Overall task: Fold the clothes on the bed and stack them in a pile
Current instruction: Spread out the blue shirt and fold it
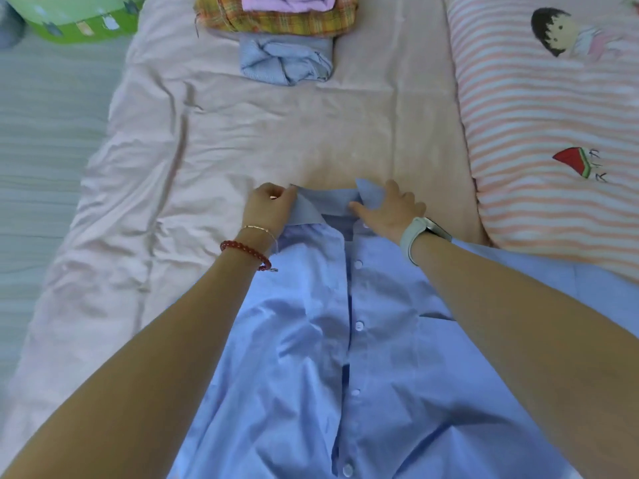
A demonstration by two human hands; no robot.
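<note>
Lying buttons-up on the pink sheet (207,133), the blue shirt (363,357) was spread lengthwise down the bed, collar (332,202) toward the far end, its button placket running down the middle. The fabric was creased on the left side and smoother on the right, where the shirt's edge reached the striped quilt (553,133).

The left hand (269,205) pinched the left collar point, fingers curled round the cloth, with a red bead bracelet (245,252) and a thin gold chain on the wrist. The right hand (387,210) rested on the right side of the collar, thumb pressed along the collar band and fingers loosely spread under or behind the raised right collar point; whether those fingers gripped the cloth could not be told. A pale watch (420,233) sat on the right wrist. Both forearms crossed over the shirt body.

Well beyond the collar, near the far edge of the view, stood the pile: a folded light-blue garment (287,63) nearest, a plaid item (276,20) behind it and partly over it, and a pink piece (287,1) on top of the plaid one.

The striped quilt, printed with a cartoon child and a watermelon slice, lay along the right. A green box (79,19) sat at the upper left, off the sheet.
</note>
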